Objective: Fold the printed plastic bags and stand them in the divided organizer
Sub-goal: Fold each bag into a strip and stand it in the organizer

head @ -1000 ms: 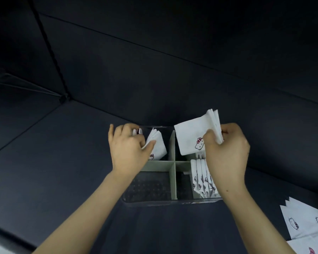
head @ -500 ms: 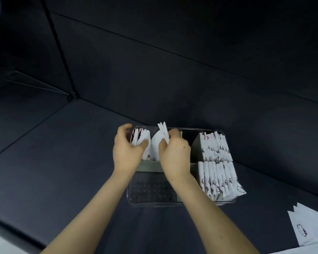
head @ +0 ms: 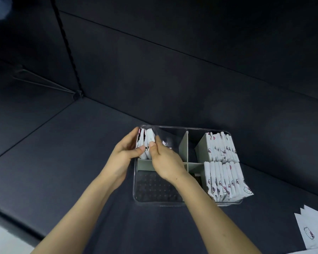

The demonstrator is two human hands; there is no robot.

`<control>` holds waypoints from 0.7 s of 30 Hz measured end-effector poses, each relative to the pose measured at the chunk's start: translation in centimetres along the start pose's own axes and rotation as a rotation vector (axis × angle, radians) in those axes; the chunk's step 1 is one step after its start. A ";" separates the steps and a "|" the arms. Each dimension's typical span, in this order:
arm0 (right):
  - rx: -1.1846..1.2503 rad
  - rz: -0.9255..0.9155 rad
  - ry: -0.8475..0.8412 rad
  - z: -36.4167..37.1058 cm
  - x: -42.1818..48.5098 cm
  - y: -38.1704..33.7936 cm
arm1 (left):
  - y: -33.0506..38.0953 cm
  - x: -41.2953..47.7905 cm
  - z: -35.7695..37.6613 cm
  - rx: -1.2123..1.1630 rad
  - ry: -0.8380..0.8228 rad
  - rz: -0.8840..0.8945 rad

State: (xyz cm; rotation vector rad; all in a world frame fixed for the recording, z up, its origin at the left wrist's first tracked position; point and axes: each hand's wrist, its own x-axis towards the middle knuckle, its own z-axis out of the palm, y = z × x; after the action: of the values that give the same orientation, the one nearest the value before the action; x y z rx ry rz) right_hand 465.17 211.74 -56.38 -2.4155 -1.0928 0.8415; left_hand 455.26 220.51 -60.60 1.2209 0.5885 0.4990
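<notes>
Nearest the camera, two bare forearms rise from the bottom edge across a dark padded surface (head: 62,162). At the lower right edge lie flat bags (head: 308,233), white with a cartoon cat print and not yet folded, well apart from the box.

Beyond them sits the clear plastic organizer (head: 154,204), split into four compartments by a grey-green cross divider (head: 184,149). The dotted floor of the near-left compartment shows through, partly covered by the right forearm. In the near-right compartment a near-right row (head: 226,180) of folded printed bags stands on edge, packed side by side, with the rightmost one leaning out over the rim.

Both hands meet over the far-left compartment. The left hand (head: 125,153) curls around a bundle of folded bags (head: 145,142) from the left, thumb on the near edge and fingers on the outer side. The right hand (head: 165,162) pinches the same bundle from the right, its thumb just beside the left thumb. The bundle stands upright against the left wall of that compartment; whether it rests on the floor cannot be told.

In the far-right compartment a far-right row (head: 220,147) of folded bags stands on edge, tilted slightly. Behind the organizer a dark back panel (head: 173,61) rises.
</notes>
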 end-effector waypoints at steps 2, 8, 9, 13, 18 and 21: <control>-0.019 0.002 -0.004 0.1 0.2 0.1 | 0.0 0.1 -0.1 -0.014 0.015 -0.011; -0.104 -0.065 0.040 0.7 0.0 0.9 | 0.5 0.0 -0.2 -0.004 0.029 -0.020; -0.114 -0.074 0.064 0.7 -0.1 1.2 | 0.7 0.0 0.0 -0.004 0.081 -0.014; -0.058 -0.128 0.163 0.5 -0.4 2.3 | 1.7 -0.5 0.8 0.207 0.315 0.145; 0.021 -0.181 0.226 -0.8 -2.1 3.1 | 3.4 -1.5 3.2 0.452 0.350 0.425; 0.052 -0.203 0.269 -2.5 -4.3 3.9 | 3.8 -2.5 5.6 0.511 0.318 0.520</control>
State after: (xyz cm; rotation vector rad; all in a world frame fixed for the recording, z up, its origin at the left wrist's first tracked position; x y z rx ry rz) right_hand 466.70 205.75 -54.99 -2.2467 -1.1680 0.4573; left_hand 456.90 215.97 -55.26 1.8143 0.6906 1.0368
